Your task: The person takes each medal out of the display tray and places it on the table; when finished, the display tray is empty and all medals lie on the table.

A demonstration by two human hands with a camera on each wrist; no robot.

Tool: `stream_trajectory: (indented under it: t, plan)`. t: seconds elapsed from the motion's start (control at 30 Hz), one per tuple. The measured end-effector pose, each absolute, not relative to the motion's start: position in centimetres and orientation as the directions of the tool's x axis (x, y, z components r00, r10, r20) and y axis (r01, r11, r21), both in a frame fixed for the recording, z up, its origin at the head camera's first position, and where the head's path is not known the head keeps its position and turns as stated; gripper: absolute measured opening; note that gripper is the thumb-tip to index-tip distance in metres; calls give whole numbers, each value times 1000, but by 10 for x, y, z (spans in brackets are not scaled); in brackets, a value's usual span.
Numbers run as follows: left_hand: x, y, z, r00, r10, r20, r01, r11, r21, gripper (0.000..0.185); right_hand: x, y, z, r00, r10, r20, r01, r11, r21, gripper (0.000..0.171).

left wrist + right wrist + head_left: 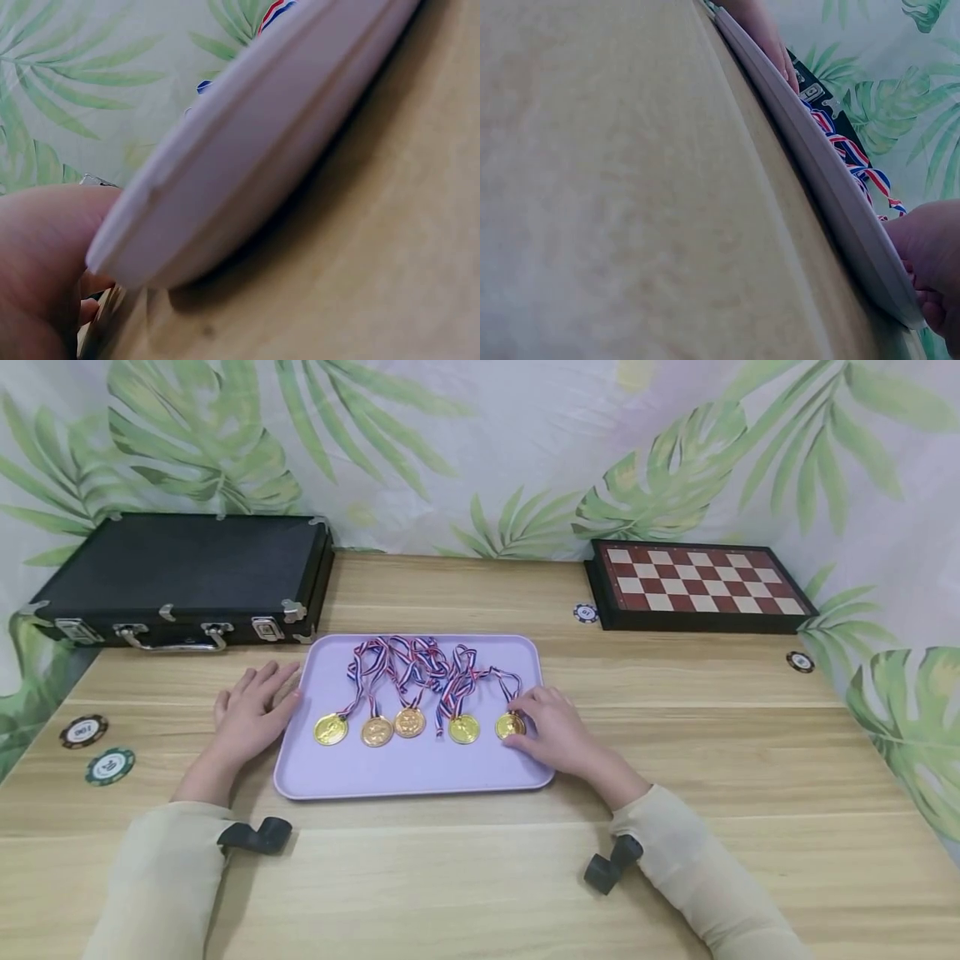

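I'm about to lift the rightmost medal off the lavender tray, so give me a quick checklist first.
1. Right hand on the rightmost medal: ok, fingers touch it.
2. Firm pinch on that medal: cannot tell, fingers hide it.
3. Left hand steadying the lavender tray: ok, it rests at the left rim.
4. Medal's ribbon free of the neighbouring ribbons: not ok, it runs into the bunch.
5. Tray flat on the wooden table: ok.

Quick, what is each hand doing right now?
Left hand: open, resting flat against the tray edge.
Right hand: fingers curled onto the rightmost medal.
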State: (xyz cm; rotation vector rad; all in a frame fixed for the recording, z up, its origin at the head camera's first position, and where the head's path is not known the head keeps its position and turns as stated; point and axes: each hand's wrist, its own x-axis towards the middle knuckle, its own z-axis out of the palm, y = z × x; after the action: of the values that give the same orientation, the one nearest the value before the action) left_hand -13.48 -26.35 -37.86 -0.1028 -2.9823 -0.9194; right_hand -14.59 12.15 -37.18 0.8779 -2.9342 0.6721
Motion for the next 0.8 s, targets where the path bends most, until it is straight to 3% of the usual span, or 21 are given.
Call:
stream_trajectory:
  t: [0.23, 0.4, 0.6, 0.8]
  plan:
    - [-135, -264, -380, -998, 60, 32, 68, 832, 551, 49, -142, 119, -369, -839, -534, 105, -533, 768, -356, 45]
    - [-134, -264, -380, -998, 54, 29, 61, 835, 547, 49, -140, 119, -371, -812, -562, 158, -575, 723, -383, 41]
    - [-133, -264, -379, -998, 52, 26, 58, 834, 549, 49, -138, 120, -370, -807, -571, 148, -535, 603, -592, 42]
    - [-134, -264, -379, -998, 58, 34, 67, 834, 547, 50, -137, 129, -347, -832, -553, 57, -324, 399, -858, 48]
